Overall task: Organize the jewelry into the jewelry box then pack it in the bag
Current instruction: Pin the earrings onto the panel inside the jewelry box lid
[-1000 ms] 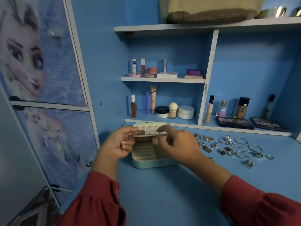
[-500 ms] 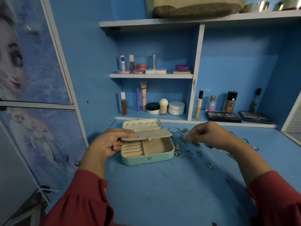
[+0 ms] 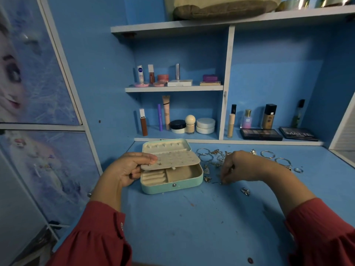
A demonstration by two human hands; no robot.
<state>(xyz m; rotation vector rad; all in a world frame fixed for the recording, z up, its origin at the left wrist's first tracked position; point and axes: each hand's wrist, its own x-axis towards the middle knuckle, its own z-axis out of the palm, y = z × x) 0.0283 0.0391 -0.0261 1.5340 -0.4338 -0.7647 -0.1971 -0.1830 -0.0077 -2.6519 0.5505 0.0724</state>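
A mint-green jewelry box (image 3: pixel 171 187) lies open on the blue desk, its lid tipped back. My left hand (image 3: pixel 128 169) pinches the left edge of the box's cream earring flap (image 3: pixel 178 159), holding it level above the tray. Loose jewelry (image 3: pixel 215 156), rings and hoops and small earrings, is scattered to the right of the box. My right hand (image 3: pixel 240 167) is down among these pieces, fingers curled and fingertips pinching at a small piece on the desk. A tan bag (image 3: pixel 221 6) sits on the top shelf.
Cosmetics fill the shelves behind: tubes and jars (image 3: pixel 178 123) in the left cubby, bottles and two dark palettes (image 3: pixel 261 133) in the right one. A wardrobe door with a cartoon print (image 3: pixel 28 83) stands at the left. A butterfly earring (image 3: pixel 245 191) lies near the front.
My right hand left the box flap, moved right to the jewelry pile and dropped its fingertips to the desk. My left hand keeps holding the flap. The view shifted right.
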